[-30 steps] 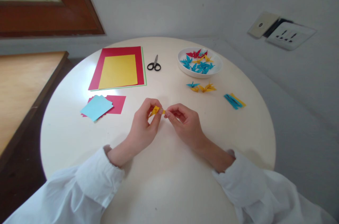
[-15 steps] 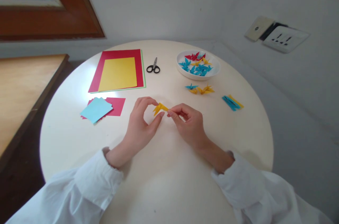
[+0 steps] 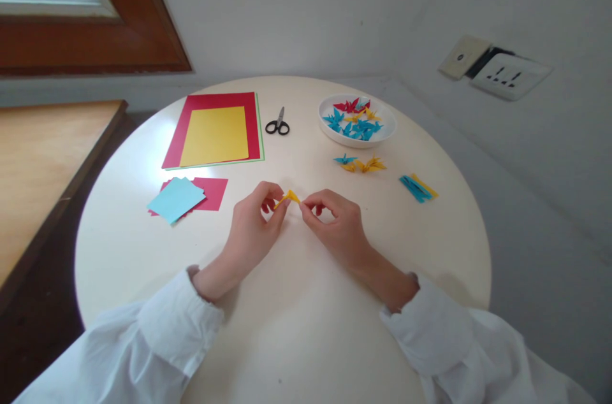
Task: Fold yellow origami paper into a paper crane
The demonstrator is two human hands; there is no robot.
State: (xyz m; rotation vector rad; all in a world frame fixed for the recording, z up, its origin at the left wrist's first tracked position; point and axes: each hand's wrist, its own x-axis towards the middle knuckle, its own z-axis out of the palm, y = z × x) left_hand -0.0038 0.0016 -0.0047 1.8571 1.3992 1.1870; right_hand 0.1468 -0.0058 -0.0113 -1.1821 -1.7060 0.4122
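Between my hands, above the middle of the round white table (image 3: 296, 340), is a small yellow folded paper piece (image 3: 292, 195), with a raised peak in its middle. My left hand (image 3: 258, 216) pinches its left end between thumb and fingers, which hide part of it. At the right tip, my right hand (image 3: 337, 222) pinches the paper with thumb and forefinger. Just beyond my right hand lie a blue paper crane (image 3: 345, 159) and yellow paper cranes (image 3: 371, 164).
A white dish (image 3: 357, 143) holds several red, blue and yellow cranes. Scissors (image 3: 278, 123) lie beside stacked paper sheets (image 3: 215, 133). Light blue squares (image 3: 176, 199) rest over pink squares (image 3: 214, 194) at left. Blue and yellow folded strips (image 3: 417, 187) sit at right.
My left thumb and fingers have closed on the left end of the yellow paper, where they were spread wider around it before. Its pointed left flaps are now mostly hidden.
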